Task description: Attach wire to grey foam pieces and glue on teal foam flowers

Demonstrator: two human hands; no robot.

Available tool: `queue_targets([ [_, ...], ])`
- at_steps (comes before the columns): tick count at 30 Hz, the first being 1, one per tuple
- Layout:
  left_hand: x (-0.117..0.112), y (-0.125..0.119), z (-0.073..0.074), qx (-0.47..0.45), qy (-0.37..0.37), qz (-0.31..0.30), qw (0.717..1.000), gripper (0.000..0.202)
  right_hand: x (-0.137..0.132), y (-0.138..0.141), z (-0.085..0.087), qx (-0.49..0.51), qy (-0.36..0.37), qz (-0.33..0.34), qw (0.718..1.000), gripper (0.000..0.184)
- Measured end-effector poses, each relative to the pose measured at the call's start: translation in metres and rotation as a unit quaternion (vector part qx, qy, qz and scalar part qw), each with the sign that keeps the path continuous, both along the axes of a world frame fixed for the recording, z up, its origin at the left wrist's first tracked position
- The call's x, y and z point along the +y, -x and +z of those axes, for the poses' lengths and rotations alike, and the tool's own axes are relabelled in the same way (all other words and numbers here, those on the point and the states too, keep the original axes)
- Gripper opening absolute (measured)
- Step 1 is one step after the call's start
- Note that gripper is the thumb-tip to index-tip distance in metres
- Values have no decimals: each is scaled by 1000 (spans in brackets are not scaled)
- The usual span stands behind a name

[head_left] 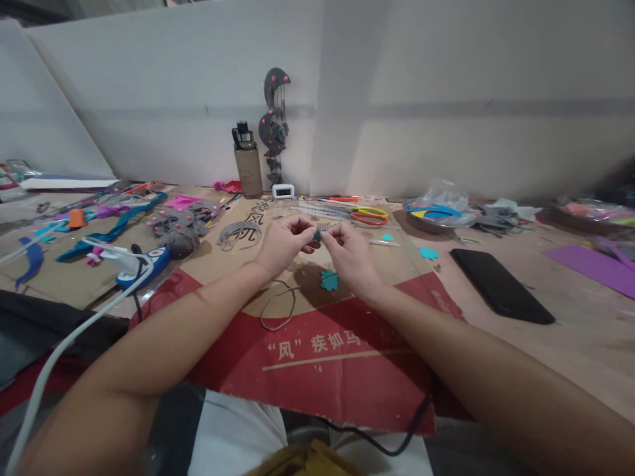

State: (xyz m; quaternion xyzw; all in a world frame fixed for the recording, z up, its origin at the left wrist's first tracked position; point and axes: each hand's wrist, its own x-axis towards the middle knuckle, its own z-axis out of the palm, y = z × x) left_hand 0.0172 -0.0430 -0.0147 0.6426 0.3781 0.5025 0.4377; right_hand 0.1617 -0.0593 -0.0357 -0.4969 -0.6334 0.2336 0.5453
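My left hand [284, 242] and my right hand [350, 255] meet above the cardboard sheet [312, 390], fingertips closed in a pinch. Between them is a small dark teal piece [317, 235], mostly covered by the fingers; its kind cannot be made out. Just below, a teal scalloped flower-shaped cutout [329, 280] lies flat on the cardboard. A thin grey cord [293, 305] curls in a loop under my left wrist. Further to the right rests another turquoise cutout [429, 254].
Yellow-and-red-handled scissors [370, 215] lie beyond my hands. A black phone [501, 285] is at right, near a bowl of scraps [431, 219]. Grey yarn [182, 242] and a blue-white power strip [143, 268] with a white cable sit left. A bottle [248, 168] stands behind.
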Motion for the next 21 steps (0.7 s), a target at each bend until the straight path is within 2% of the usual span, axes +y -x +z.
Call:
queue_targets([
  [13,3,0,0,-50,67,-15,996,16,-3,0,1,4,3,-4,1000,17],
  [21,2,1,1,-43,64,-14,997,18,-4,0,2,-4,-1,-11,1000,18],
])
